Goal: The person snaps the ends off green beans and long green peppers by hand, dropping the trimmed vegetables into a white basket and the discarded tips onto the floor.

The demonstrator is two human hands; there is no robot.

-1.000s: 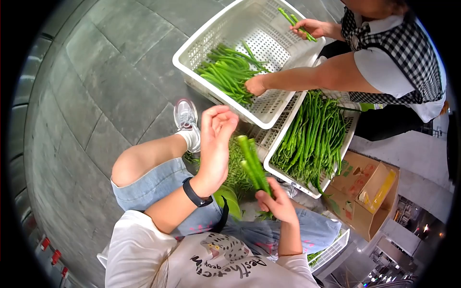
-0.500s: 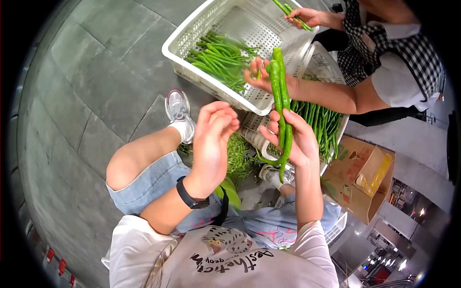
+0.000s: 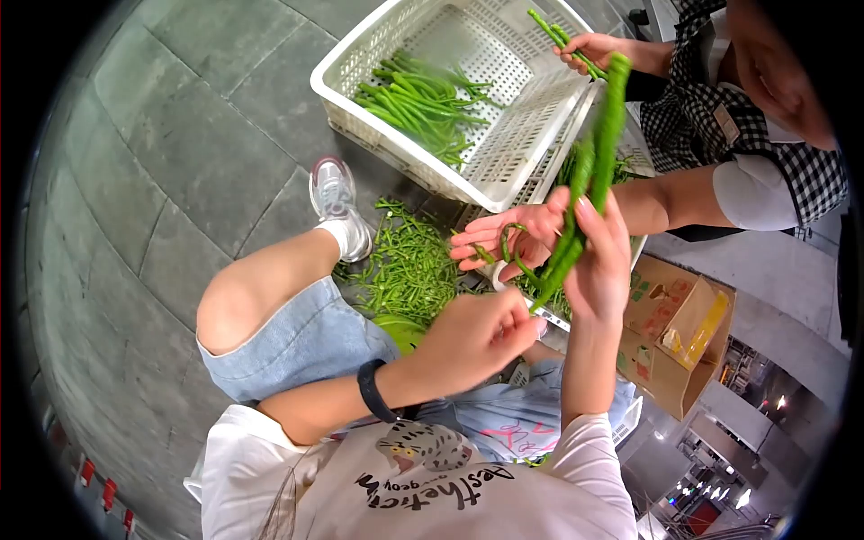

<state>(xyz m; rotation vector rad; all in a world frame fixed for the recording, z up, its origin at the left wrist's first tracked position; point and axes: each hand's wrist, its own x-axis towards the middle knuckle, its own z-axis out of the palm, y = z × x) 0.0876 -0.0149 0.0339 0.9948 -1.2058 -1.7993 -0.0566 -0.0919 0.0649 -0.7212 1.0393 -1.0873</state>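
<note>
Above my lap: right hand (image 3: 601,265) closed round two long green peppers (image 3: 601,135), held upright, stems down, likely to present them to my left hand (image 3: 477,337) | left: fingers curled at the stems, grip unclear | co-worker's hand (image 3: 504,236): open, just beside | stem pile (image 3: 405,270): floor | white basket (image 3: 364,45): beyond.

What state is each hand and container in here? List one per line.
Right hand, closed around upright peppers.
Left hand, curled shut at their lower ends.
Co-worker's hand, open, palm up.
White basket, partly filled.
Cardboard box, flaps open.
</note>
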